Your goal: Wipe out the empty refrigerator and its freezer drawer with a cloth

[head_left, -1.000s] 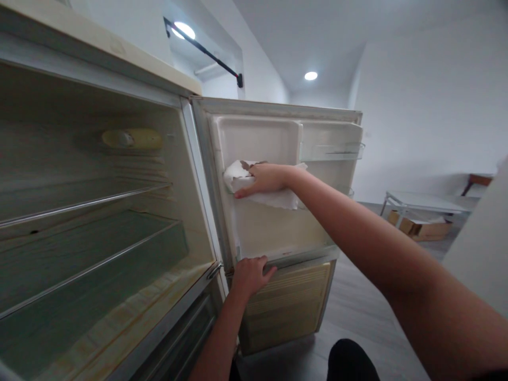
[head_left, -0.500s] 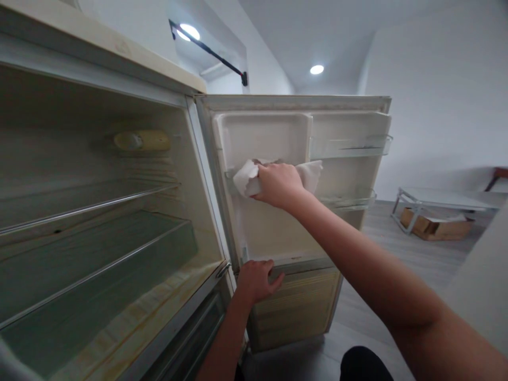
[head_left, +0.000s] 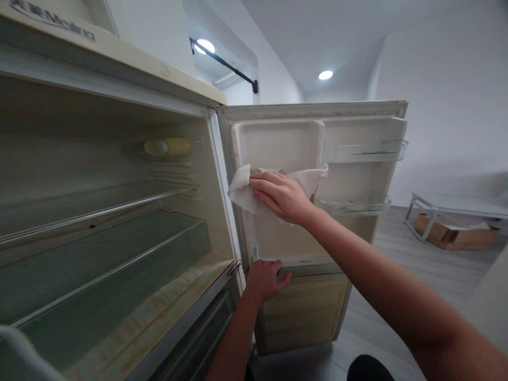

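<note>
My right hand (head_left: 280,196) presses a crumpled white cloth (head_left: 240,193) against the inner face of the open upper refrigerator door (head_left: 278,140), its fingers stretched over the cloth. Cloth corners stick out on both sides of the hand. Lower down, my left hand (head_left: 266,279) rests at the bottom edge of that door's inner panel, thumb apart from the fingers and nothing visible in it. Clear plastic door shelves (head_left: 361,152) line the right part of the door.
To the left is the open refrigerator compartment (head_left: 222,227) with a glass shelf (head_left: 99,211), a greenish clear drawer and a yellowed lamp cover (head_left: 169,146). A lower door (head_left: 304,315) also stands open. Farther right are a low table (head_left: 460,203) and a cardboard box (head_left: 456,235).
My right hand has flattened out from a bunched grip, and the cloth now hangs more spread below it. My left hand stays at the door's bottom edge. The view has shifted slightly left and up.
</note>
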Demonstrator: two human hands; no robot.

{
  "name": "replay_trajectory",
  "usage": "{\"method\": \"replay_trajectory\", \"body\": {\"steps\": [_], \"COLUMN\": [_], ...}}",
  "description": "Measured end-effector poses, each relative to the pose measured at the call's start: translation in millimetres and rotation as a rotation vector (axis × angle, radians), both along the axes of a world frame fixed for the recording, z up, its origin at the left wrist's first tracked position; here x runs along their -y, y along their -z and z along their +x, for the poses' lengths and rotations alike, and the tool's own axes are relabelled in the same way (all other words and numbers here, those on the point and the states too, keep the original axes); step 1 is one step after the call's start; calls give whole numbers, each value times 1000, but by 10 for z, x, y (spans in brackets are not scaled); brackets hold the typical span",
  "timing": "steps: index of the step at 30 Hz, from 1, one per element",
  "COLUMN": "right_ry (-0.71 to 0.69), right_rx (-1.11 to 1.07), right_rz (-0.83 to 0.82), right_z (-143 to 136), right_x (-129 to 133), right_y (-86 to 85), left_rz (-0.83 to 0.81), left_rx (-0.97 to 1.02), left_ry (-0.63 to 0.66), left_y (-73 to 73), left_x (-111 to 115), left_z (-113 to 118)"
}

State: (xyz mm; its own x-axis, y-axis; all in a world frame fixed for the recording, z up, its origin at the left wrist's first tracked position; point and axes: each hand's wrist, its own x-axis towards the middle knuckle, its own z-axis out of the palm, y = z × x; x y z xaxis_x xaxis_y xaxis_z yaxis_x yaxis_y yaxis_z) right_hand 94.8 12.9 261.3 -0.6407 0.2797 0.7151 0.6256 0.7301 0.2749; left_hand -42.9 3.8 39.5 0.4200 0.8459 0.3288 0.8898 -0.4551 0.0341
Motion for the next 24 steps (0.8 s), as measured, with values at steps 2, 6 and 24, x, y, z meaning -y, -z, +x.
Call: {"method": "replay_trajectory", "body": {"steps": [2,6,24], "right_ry": [129,478,489], "right_rx": [-35,64,-1], "right_rz": [-9,-61,49], "right_z": [109,229,-786], "right_x": [18,-11,-125], "right_y": [-33,-141,-28], "left_rz": [6,24,39], "left_rx": [2,10,10], "left_ry": [-8,15,-23], "left_y": [5,13,19], "left_x": [-1,3,54], "left_z": [1,-2,-69]}}
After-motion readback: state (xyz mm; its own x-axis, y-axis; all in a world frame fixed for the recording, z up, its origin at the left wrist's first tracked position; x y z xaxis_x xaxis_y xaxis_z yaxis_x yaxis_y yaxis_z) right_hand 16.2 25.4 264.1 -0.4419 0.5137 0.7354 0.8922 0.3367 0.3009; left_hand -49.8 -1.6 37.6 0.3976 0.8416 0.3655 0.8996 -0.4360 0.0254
